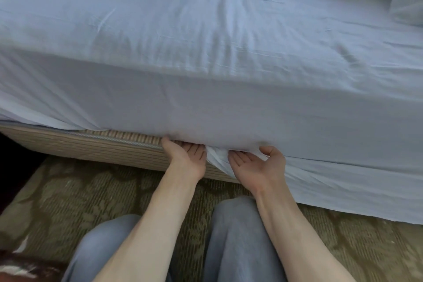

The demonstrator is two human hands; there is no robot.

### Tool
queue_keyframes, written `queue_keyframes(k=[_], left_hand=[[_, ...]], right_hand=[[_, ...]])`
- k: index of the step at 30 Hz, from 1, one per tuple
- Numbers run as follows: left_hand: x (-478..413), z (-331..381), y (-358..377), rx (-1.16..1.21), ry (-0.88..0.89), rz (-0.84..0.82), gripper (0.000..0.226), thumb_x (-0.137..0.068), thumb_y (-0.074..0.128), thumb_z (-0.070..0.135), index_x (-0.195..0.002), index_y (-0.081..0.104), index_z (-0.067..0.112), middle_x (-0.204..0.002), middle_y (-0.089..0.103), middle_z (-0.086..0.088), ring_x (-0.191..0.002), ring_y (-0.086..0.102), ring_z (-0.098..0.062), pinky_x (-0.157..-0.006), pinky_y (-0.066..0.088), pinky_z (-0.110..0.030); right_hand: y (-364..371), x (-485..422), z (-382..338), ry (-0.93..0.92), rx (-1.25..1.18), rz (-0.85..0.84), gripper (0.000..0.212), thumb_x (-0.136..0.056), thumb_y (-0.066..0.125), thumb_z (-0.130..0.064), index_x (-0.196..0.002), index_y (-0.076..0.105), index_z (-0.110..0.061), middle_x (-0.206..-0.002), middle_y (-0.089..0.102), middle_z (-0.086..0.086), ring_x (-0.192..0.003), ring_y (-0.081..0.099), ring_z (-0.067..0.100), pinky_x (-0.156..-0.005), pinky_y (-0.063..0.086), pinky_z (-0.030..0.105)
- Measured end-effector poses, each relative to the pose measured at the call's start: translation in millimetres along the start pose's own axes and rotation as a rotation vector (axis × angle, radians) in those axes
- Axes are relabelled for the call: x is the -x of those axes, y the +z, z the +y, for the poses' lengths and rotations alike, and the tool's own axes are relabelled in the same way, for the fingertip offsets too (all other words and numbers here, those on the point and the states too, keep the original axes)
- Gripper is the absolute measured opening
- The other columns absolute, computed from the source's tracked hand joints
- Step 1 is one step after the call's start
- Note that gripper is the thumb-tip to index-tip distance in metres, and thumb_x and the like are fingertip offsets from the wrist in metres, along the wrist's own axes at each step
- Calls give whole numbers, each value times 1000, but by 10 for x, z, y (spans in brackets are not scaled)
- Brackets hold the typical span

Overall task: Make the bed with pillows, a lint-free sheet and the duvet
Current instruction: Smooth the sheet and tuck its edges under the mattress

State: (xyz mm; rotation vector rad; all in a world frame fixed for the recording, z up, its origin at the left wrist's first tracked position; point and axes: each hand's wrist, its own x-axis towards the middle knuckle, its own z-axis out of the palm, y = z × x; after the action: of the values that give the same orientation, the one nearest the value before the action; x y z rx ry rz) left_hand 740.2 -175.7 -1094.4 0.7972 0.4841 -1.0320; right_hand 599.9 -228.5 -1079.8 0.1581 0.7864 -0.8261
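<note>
Sheet (206,52): spread across upper frame, tucking at lower-centre edge. Left hand (186,159) flat, palm-up, wedged above bed base (91,151); right hand (257,163) pinching loose fold under thumb. Next: push fold in, then tuck hanging lower-right edge.

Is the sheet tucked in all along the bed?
No, on the right the sheet hangs loose down to the carpet.
</note>
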Motion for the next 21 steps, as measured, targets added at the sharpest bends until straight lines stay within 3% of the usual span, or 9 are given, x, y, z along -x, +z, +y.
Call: queue_keyframes(k=[4,8,11,15,19,21], left_hand=[[-72,-128,82,210,-14,-100,68,-90,50,69,-129,65,14,-127,67,-17,-116,65,-35,-108,48,-50],[-118,-223,129,298,-5,-146,73,-87,50,75,-131,65,19,-126,68,-18,-117,64,-39,-107,46,-57],[-69,-262,106,322,17,-101,65,-90,49,68,-130,67,20,-127,69,-15,-116,66,-37,-106,48,-57],[195,-460,41,279,-4,15,77,-98,37,69,-138,55,5,-133,63,-15,-124,60,-28,-116,40,-41],[169,-593,145,200,46,27,69,-101,36,64,-140,54,10,-134,63,-8,-123,61,-22,-116,41,-36],[68,-574,158,181,22,34,64,-103,35,60,-140,54,12,-132,63,-9,-119,62,-21,-115,42,-37]], right_hand=[[-11,-155,62,-59,25,-67,73,-68,50,-6,-140,51,0,-134,62,18,-126,58,33,-118,37,46],[-151,-249,23,-87,60,-110,62,-78,46,-4,-139,54,0,-130,65,22,-124,62,38,-115,41,49],[-170,-216,-3,-60,79,-127,58,-80,48,-7,-137,53,1,-133,63,21,-125,61,37,-116,41,47],[-155,-41,-247,-4,299,-7,52,-92,46,-9,-139,44,12,-133,58,31,-128,56,41,-118,38,46],[-169,216,-744,-101,475,137,56,-97,46,-13,-143,35,16,-143,48,33,-137,47,41,-119,35,46],[-258,384,-991,-171,660,226,47,-97,48,-13,-135,41,13,-137,52,29,-128,54,40,-114,41,46]])
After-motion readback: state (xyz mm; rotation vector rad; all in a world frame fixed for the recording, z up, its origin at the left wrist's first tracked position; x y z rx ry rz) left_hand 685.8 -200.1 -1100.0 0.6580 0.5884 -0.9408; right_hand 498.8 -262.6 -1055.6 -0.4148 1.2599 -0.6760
